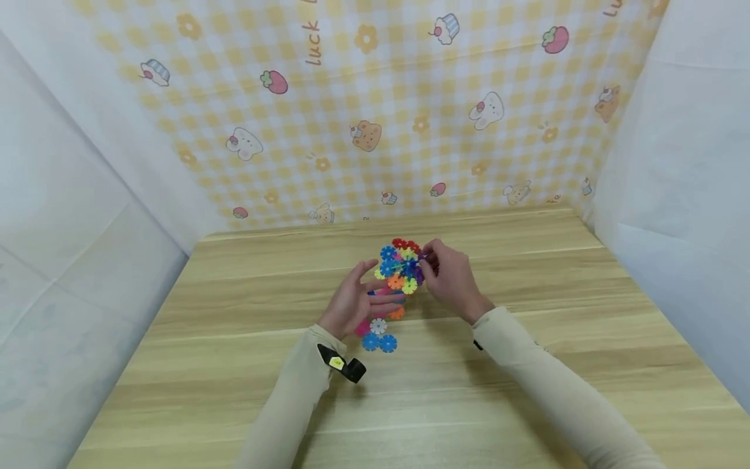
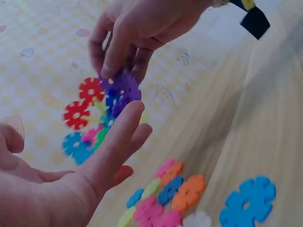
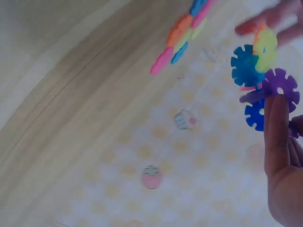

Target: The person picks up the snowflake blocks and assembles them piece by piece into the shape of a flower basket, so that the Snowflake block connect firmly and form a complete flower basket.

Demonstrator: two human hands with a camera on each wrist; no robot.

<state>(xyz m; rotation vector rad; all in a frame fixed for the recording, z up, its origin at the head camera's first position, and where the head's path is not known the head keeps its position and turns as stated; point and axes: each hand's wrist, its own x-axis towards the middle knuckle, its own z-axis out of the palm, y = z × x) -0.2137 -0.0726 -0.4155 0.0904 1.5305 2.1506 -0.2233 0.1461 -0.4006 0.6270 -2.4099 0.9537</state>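
Note:
My right hand [image 1: 452, 275] pinches a cluster of interlocking snowflake discs [image 1: 388, 269] by its purple side, holding it above the table. A purple disc [image 2: 128, 90] lies right at those fingertips. Red discs [image 2: 76, 115] stick out on one side of the cluster, with blue, yellow, orange, pink and green ones joined in. My left hand [image 1: 355, 301] is held just below and left of the cluster, its fingers stretched out and palm bare. Whether its fingertips touch the cluster I cannot tell. In the right wrist view the left fingers [image 3: 265, 21] are partly cut off.
Under and beside the left hand, several loose discs lie on the wooden table [image 1: 234, 371]: a white one [image 1: 378, 326], blue ones [image 1: 388, 343], orange ones [image 2: 188, 193] and pink ones [image 2: 148, 211]. A yellow checked cloth [image 1: 398, 98] hangs behind; white sheets [image 1: 674, 163] flank the sides.

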